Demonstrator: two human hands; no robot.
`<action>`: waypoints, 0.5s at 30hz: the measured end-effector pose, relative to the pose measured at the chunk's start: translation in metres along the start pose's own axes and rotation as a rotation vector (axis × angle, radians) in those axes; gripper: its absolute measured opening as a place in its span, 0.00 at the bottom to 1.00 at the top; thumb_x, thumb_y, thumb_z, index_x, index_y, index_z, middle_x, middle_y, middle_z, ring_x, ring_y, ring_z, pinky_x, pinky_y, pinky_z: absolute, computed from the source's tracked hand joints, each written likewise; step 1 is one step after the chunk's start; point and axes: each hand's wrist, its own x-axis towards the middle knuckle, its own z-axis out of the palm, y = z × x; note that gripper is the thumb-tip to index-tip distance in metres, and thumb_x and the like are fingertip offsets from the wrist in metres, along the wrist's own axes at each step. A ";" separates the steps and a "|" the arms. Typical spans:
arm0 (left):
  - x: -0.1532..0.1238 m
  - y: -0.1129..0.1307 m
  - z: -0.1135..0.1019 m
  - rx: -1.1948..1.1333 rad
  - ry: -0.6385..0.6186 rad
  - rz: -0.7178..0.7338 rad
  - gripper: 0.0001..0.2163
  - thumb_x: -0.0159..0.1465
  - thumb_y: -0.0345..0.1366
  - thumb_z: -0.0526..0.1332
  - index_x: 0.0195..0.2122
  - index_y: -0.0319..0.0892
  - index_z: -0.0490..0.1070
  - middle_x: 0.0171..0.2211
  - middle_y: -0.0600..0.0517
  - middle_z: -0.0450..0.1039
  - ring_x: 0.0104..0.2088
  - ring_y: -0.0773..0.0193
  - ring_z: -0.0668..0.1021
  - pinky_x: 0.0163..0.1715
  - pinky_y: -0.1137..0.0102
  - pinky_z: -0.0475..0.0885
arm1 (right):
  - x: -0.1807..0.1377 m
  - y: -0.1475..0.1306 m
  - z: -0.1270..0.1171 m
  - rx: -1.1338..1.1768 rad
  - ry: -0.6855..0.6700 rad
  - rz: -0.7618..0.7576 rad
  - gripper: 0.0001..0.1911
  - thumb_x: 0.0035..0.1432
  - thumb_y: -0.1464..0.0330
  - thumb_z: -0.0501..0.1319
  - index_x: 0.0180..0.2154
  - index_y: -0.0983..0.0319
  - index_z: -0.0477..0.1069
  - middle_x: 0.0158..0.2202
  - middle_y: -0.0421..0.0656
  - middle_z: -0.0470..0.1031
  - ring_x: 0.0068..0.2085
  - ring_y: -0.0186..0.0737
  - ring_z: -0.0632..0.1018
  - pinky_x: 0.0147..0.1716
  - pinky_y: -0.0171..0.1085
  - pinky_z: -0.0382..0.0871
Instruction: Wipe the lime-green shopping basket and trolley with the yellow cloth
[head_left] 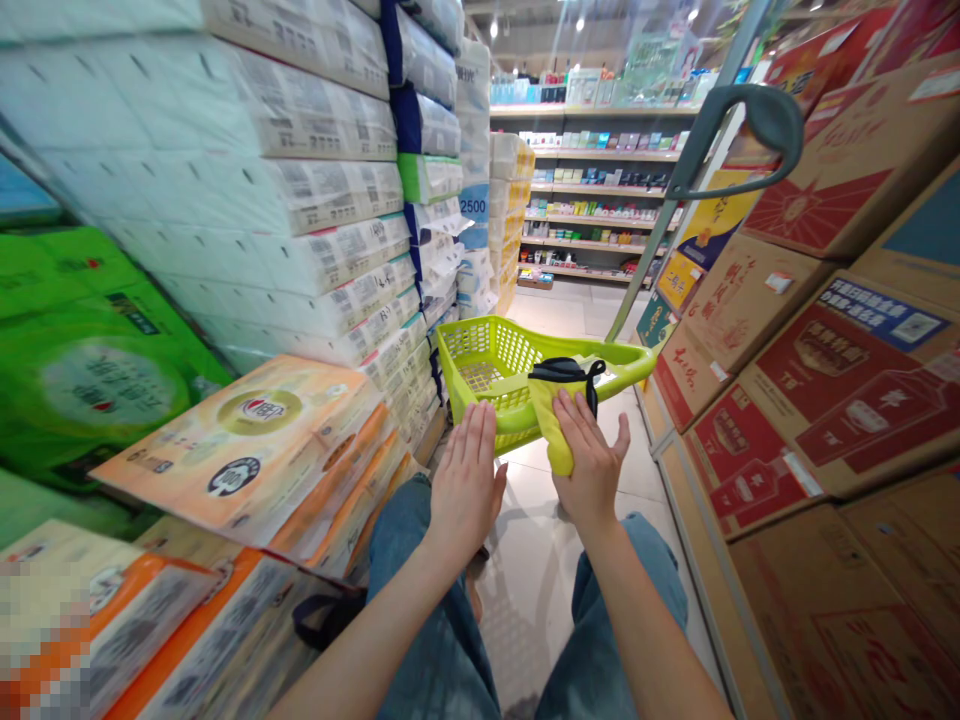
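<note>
Denim covers our two knees (630,590), bent on either side of a strip of pale tiled floor (517,560), with our bare forearms reaching out between them. Beside our left knee a black strap (322,615) lies against orange-edged paper packs (255,425), and bright green packs (97,370) lean farther to the left.

Ahead, our left hand (466,485) is stretched flat, its fingers straight and pressed together, the thumb a little apart; they overlap the near edge of the basket, though we cannot tell whether they touch it. Our right hand (589,470) rests its fingers on a yellow pouch (555,430), one outer finger spread away from the rest. We cannot see whether the thumb pinches the cloth from beneath. Black cord (564,368) trims the pouch's top, which lies over the near rim of the lime-green basket (519,412), a perforated thing just beyond our hands.

Right of us, red and brown cartons (787,300) are stacked; on the left rises a tall stack of white-wrapped packs (180,170). A slanting pole (646,272) with a grey looped handle (693,147) stands past the basket's narrow end. Farther off we see yellow packs (516,200), then shelves (600,154) lined with small boxes, under bright ceiling lights.
</note>
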 end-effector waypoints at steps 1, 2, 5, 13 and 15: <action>0.000 0.001 0.000 -0.001 0.002 -0.005 0.33 0.67 0.33 0.54 0.70 0.30 0.43 0.70 0.39 0.49 0.70 0.54 0.54 0.66 0.60 0.57 | 0.000 -0.002 0.001 -0.008 0.007 0.015 0.29 0.60 0.74 0.53 0.62 0.57 0.62 0.62 0.44 0.69 0.64 0.44 0.67 0.68 0.53 0.31; 0.000 0.002 0.001 -0.003 0.005 -0.012 0.33 0.67 0.33 0.54 0.70 0.31 0.43 0.70 0.39 0.49 0.70 0.53 0.54 0.66 0.60 0.57 | 0.000 -0.006 0.002 -0.004 0.011 0.015 0.29 0.60 0.74 0.53 0.63 0.57 0.61 0.62 0.45 0.69 0.65 0.44 0.67 0.68 0.53 0.32; 0.000 0.003 0.002 -0.015 0.017 -0.024 0.34 0.65 0.32 0.55 0.70 0.31 0.42 0.69 0.38 0.50 0.70 0.52 0.55 0.66 0.58 0.58 | -0.006 -0.027 0.005 0.050 -0.009 -0.039 0.29 0.61 0.73 0.53 0.64 0.58 0.59 0.62 0.46 0.69 0.65 0.44 0.67 0.68 0.52 0.35; -0.001 -0.002 0.002 -0.012 0.000 -0.021 0.35 0.65 0.33 0.55 0.70 0.31 0.41 0.70 0.38 0.50 0.70 0.53 0.55 0.66 0.59 0.57 | -0.007 -0.015 -0.001 0.080 -0.072 -0.123 0.27 0.61 0.71 0.53 0.62 0.58 0.62 0.61 0.46 0.70 0.64 0.44 0.68 0.68 0.52 0.31; -0.001 -0.002 0.001 -0.008 -0.004 -0.010 0.34 0.66 0.34 0.55 0.70 0.31 0.41 0.70 0.39 0.49 0.70 0.54 0.54 0.67 0.59 0.56 | -0.003 -0.001 -0.003 0.035 -0.047 -0.068 0.28 0.60 0.72 0.53 0.62 0.57 0.62 0.62 0.45 0.70 0.65 0.44 0.67 0.68 0.53 0.32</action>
